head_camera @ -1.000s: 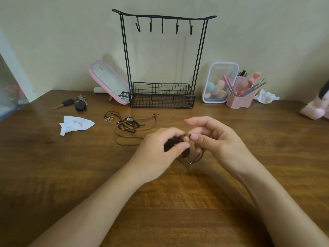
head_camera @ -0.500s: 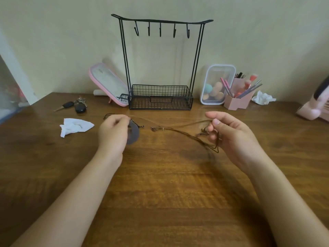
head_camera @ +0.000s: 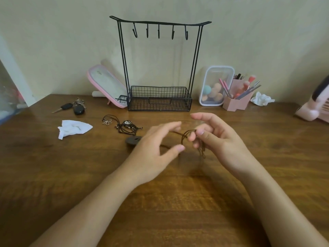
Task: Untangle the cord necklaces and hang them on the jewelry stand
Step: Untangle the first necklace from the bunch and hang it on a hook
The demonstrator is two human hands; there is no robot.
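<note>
A black wire jewelry stand with several bare hooks and a basket base stands at the back by the wall. My right hand pinches the bunched loops of a brown cord necklace above the table. The cord runs left behind my left hand to a dark flat pendant lying on the wood. My left hand hovers with thumb and fingers spread near the cord. A tangle of dark cord necklaces with a flower charm lies on the table to the left, untouched.
Car keys and a crumpled white tissue lie at the left. A pink mirror leans beside the stand. A clear sponge box, a pink brush holder and another tissue stand at the back right.
My left hand has let go of the dark pendant, which now lies on the table, and has moved right toward my right hand. The stretched cord has slackened.
</note>
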